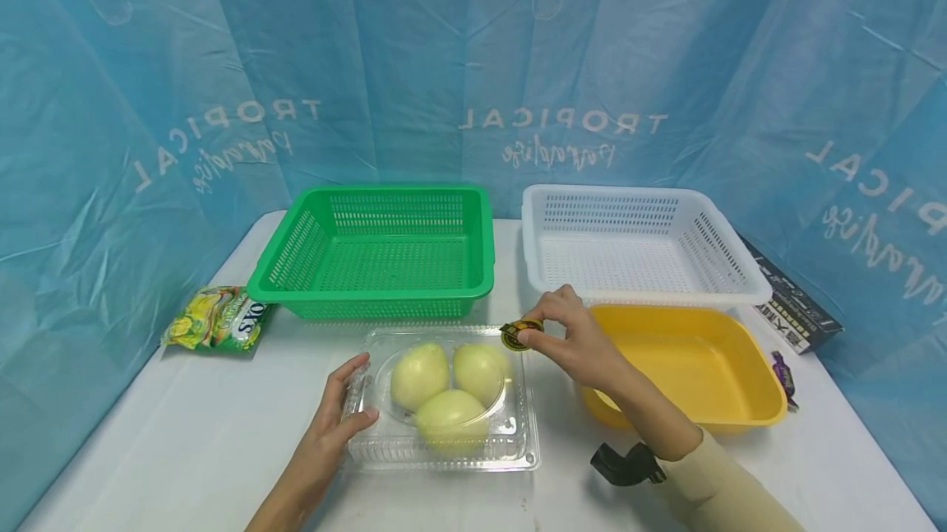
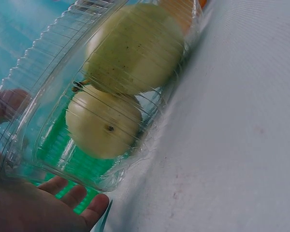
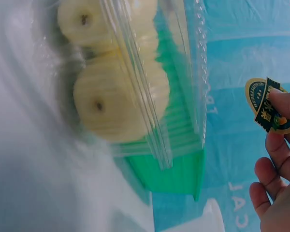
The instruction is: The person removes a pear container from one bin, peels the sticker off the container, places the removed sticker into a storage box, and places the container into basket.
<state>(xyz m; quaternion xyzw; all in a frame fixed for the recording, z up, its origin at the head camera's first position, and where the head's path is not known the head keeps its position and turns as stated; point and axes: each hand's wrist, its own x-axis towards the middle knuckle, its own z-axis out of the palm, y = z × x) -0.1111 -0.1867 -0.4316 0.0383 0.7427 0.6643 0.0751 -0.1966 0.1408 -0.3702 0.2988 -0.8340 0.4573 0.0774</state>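
Note:
A clear plastic clamshell container point(image 1: 385, 450) with a ribbed edge lies lid-down on the white table, holding three pale yellow-green pears point(image 1: 420, 377). At its left side, my left hand point(image 1: 327, 427) steadies it, thumb over the top edge and fingers along the side. My right hand point(image 1: 577, 341) pinches an oval label point(image 1: 520, 335) between thumb and index finger, above the container's far right corner. Close up in the right wrist view, the label point(image 3: 260, 104) is dark green with a gold rim and printed characters; the thumb covers part of it.
Behind the container stand a green basket point(image 1: 370, 298) and a white basket point(image 1: 644, 295). A yellow basin point(image 1: 681, 367) is to the right. At the left edge lies a snack bag point(image 1: 216, 320); at the right edge lie a black box point(image 1: 799, 306) and a purple wrapped sweet point(image 1: 783, 376).

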